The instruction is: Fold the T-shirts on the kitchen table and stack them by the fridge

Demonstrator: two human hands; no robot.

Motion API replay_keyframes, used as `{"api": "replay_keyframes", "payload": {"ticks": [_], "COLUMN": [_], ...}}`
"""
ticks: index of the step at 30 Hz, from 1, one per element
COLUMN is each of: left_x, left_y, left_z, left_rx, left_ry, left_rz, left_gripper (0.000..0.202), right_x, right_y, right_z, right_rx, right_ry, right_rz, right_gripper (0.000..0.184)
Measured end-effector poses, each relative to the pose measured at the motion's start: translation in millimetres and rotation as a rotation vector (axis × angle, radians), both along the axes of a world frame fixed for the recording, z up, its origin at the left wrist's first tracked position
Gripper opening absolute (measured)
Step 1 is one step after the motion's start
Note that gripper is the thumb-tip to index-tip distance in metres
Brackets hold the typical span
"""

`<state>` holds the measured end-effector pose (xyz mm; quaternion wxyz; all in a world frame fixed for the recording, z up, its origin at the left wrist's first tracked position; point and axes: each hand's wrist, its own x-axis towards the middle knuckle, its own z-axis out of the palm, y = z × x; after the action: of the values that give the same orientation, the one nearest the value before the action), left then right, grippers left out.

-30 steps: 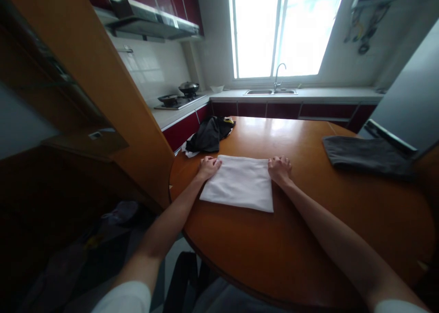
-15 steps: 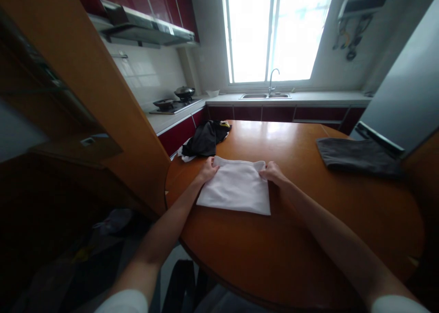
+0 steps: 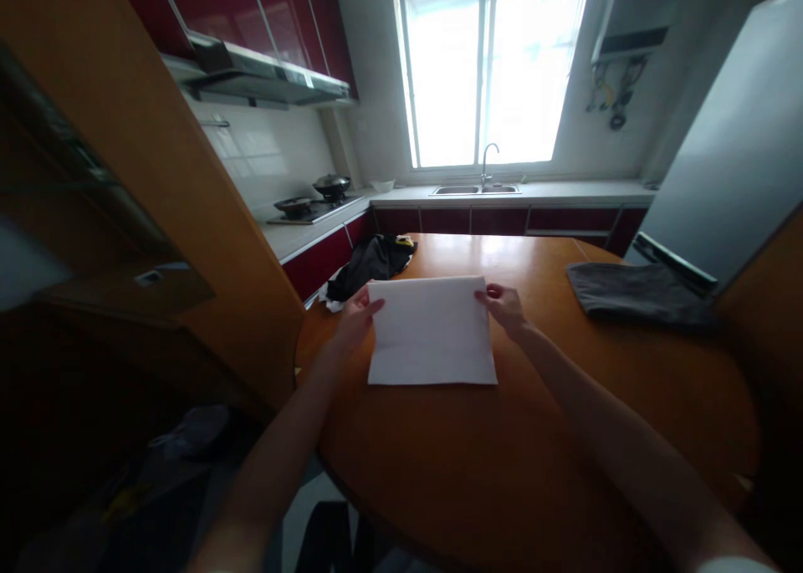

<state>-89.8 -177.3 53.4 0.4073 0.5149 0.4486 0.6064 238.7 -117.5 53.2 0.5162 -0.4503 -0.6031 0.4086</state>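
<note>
A white folded cloth (image 3: pixel 432 335), perhaps a garment, is stretched between my two hands over the wooden table (image 3: pixel 565 439). My left hand (image 3: pixel 359 312) pinches its far left corner, thumb on top. At the far right corner, my right hand (image 3: pixel 503 305) grips it the same way. The far edge is pulled straight and looks raised; the near edge lies close to or on the tabletop. What kind of garment it is, the frames do not show.
Behind my left hand lies a heap of dark clothes (image 3: pixel 370 265) with some white and yellow in it. A folded grey cloth (image 3: pixel 636 295) rests at the table's right. Beyond are a stove (image 3: pixel 314 209), a sink (image 3: pixel 457 191) and a fridge (image 3: pixel 721 138).
The far edge of the white cloth has been lifted and drawn taut, and its wrinkles have smoothed out. Both hands still hold its corners. The camera view has tilted slightly upward.
</note>
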Motion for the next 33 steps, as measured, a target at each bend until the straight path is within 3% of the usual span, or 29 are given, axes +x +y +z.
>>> {"api": "replay_keyframes", "payload": {"ticks": [4,7,14,20,25,33], "left_x": [17.5,43.8,144.3,251.7,331.5,417.1], "left_y": [-4.8,0.4,40.8,96.6,134.8,170.5], "left_z": [32.4,53.4,89.5,99.4,99.8,98.8], "left_rx": [0.118,0.188,0.324,0.332,0.259,0.234], "left_ry": [-0.076,-0.041,-0.026,-0.262,-0.342,-0.322], "left_rz": [-0.002,-0.012,-0.260,-0.442,-0.540,-0.632], "left_gripper": [0.070,0.077,0.053,0.033,0.028,0.035], "right_x": [30.3,62.2,167.0,265.1,332.0,414.5], "right_y": [-1.9,-3.8,-6.9,-2.0,2.1,2.4], "right_z": [35.2,56.1,83.8,103.3,115.9,113.1], "right_rx": [0.199,0.279,0.332,0.388,0.438,0.464], "right_ry": [0.135,0.177,0.214,0.131,0.115,0.084], "right_rz": [0.027,-0.026,-0.165,-0.373,-0.518,-0.690], "right_gripper": [0.031,0.030,0.033,0.033,0.031,0.032]}}
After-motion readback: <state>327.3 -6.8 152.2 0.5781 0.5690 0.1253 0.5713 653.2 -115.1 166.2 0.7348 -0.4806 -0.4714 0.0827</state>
